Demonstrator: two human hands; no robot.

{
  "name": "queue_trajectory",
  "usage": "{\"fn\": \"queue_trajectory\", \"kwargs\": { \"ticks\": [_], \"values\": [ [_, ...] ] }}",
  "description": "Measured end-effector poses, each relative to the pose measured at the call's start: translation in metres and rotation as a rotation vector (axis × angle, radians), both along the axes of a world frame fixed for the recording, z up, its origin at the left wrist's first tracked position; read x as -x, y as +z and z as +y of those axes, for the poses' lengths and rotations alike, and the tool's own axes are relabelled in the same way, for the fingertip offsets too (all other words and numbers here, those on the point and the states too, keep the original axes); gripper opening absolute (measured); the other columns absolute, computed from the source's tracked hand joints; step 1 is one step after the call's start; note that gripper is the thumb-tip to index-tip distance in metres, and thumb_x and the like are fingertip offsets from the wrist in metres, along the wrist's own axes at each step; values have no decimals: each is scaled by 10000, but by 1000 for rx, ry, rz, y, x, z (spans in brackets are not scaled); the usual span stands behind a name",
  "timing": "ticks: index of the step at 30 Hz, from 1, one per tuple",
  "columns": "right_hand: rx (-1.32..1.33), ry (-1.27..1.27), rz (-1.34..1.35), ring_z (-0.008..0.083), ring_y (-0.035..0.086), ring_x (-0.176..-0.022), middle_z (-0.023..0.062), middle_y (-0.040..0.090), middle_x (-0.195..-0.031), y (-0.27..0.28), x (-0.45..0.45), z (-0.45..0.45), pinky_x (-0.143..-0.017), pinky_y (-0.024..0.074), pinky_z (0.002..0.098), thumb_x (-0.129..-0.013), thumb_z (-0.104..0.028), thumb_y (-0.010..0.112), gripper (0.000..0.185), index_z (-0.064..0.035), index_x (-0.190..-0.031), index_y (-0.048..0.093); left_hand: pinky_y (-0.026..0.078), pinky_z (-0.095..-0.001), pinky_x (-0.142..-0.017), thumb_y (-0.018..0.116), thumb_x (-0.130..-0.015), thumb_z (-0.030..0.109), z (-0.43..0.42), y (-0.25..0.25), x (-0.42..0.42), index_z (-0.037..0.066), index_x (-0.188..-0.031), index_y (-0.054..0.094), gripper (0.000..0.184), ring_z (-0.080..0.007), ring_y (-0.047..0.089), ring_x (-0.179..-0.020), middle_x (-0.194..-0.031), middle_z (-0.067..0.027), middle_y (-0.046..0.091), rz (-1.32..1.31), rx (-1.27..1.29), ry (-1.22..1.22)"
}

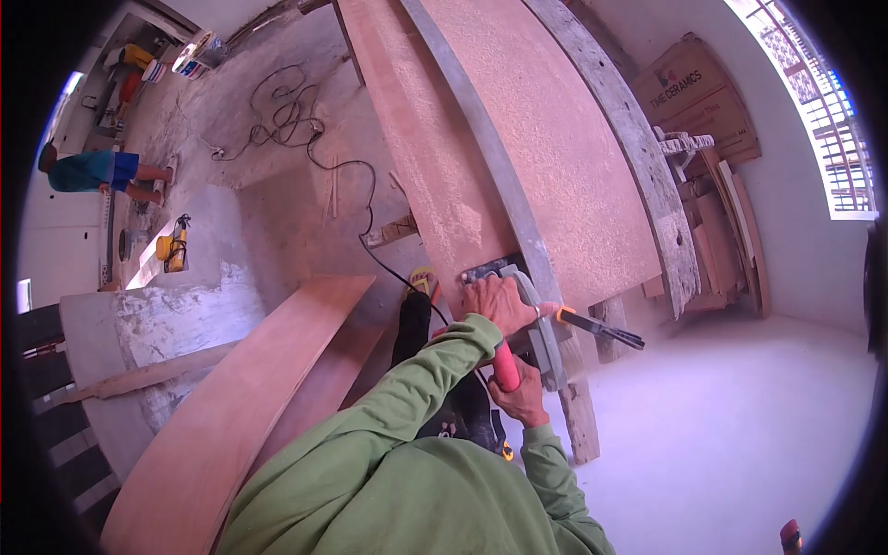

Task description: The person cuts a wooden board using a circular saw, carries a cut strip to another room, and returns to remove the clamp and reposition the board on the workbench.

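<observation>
A circular saw (546,338) with a red rear handle sits on the near end of a plywood sheet (573,176), against a long straight grey bar (495,139). My left hand (499,303) is closed over the front of the saw. Lower down, my right hand (521,396) wraps around the red handle (505,366). An orange-and-black item (601,328), whose kind I cannot make out, sticks out to the right beside my left thumb. Pale sawdust covers much of the plywood. The saw's blade is hidden.
A black cord (375,199) runs from the saw to a tangle on the floor. Cut plywood strips (250,398) lean at lower left. A worn plank (638,157) borders the sheet's right side. Cardboard (694,97) leans on the wall. Another person (102,173) bends at far left, near a yellow power tool (172,246).
</observation>
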State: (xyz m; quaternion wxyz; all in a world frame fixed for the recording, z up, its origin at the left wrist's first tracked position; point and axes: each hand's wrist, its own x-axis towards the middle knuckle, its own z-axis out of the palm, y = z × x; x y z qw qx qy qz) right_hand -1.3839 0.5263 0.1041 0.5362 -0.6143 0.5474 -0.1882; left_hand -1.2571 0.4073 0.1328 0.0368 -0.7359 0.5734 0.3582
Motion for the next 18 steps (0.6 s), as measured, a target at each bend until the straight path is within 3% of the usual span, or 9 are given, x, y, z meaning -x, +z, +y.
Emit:
{"fn": "queue_trajectory", "kwargs": {
  "ticks": [6, 8, 15, 18],
  "values": [
    [-5, 6, -19, 308, 559, -623, 145, 571, -701, 0, -6, -6, -635, 457, 362, -639, -191, 654, 302, -15, -861, 550, 371, -505, -904, 578, -610, 752, -6, 0, -6, -18, -928, 644, 836, -361, 567, -992, -966, -235, 615, 23, -17, 37],
    [2, -21, -46, 224, 496, -557, 106, 537, -647, -2, -7, -6, -593, 437, 329, -657, -174, 626, 281, -6, -872, 557, 435, -449, -854, 530, -594, 801, -3, -10, -5, -33, -824, 672, 877, -392, 574, -950, -888, -244, 633, -8, 134, 53],
    [42, -7, -42, 225, 510, -554, 112, 540, -639, 3, -15, -15, -595, 443, 333, -662, -170, 625, 276, -3, -872, 560, 437, -461, -845, 523, -638, 774, -13, -10, -10, -9, -884, 672, 835, -386, 572, -957, -911, -232, 632, -3, 109, 127],
    [49, 11, -33, 228, 519, -556, 118, 543, -639, 0, -15, -17, -597, 445, 334, -662, -170, 625, 274, -6, -872, 563, 401, -472, -878, 498, -698, 738, -19, -4, -13, 8, -955, 647, 788, -362, 563, -1001, -1001, -230, 608, 13, 13, 111]
  ]
}}
